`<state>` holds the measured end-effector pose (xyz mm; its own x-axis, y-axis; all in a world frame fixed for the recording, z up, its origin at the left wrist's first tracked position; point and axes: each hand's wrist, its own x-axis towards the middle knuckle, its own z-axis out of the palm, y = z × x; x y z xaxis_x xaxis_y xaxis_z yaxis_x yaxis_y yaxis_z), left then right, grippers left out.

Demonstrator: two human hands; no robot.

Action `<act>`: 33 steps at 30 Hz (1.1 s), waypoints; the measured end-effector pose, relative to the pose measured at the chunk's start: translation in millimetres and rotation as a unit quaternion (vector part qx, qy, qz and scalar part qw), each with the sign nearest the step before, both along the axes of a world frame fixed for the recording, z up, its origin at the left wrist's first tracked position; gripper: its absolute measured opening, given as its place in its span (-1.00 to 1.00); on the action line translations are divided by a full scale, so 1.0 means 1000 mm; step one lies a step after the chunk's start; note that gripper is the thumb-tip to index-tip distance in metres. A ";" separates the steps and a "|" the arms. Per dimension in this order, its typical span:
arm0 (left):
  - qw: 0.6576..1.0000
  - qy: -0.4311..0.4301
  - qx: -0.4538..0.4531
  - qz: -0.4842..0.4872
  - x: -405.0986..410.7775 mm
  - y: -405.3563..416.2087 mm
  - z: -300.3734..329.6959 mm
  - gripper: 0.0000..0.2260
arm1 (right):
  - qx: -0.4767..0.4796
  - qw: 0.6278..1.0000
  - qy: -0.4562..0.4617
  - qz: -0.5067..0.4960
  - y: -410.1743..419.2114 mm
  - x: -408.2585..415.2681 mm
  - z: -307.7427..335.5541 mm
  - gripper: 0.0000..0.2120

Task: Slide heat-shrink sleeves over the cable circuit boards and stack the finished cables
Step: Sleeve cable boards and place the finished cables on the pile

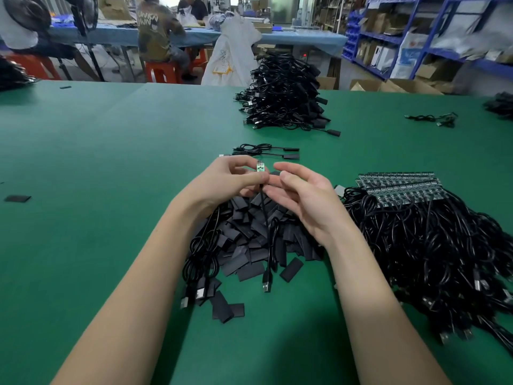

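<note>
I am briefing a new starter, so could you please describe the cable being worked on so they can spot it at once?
On the green table, find the heap of black sleeves. Above it the left hand pinches a cable whose small green board stands bare and upright; the others lie flat.

Sleeves [249, 234] left of cables [433, 240]
</note>
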<state>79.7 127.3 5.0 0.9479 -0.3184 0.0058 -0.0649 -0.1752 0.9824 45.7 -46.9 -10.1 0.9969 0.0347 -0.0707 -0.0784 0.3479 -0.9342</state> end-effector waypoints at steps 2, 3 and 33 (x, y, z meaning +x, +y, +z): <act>1.000 0.014 -0.010 0.016 0.003 0.004 -0.003 -0.83 | -0.103 0.994 -0.033 -0.028 0.002 0.002 -0.005 -0.80; 0.999 0.017 -0.004 0.029 0.004 0.005 -0.004 -0.84 | -0.228 0.969 -0.072 -0.061 0.003 0.002 -0.008 -0.76; 0.984 0.112 -0.140 -0.001 0.003 -0.006 -0.008 -0.84 | -0.655 0.747 -0.097 -0.055 -0.001 0.003 -0.025 -0.78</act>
<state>83.0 120.9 -2.5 0.9350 -0.3353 -0.1155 0.1584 0.1034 0.9819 49.2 -48.0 -35.5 0.9847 -0.0205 0.1730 0.0639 -0.8812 -0.4684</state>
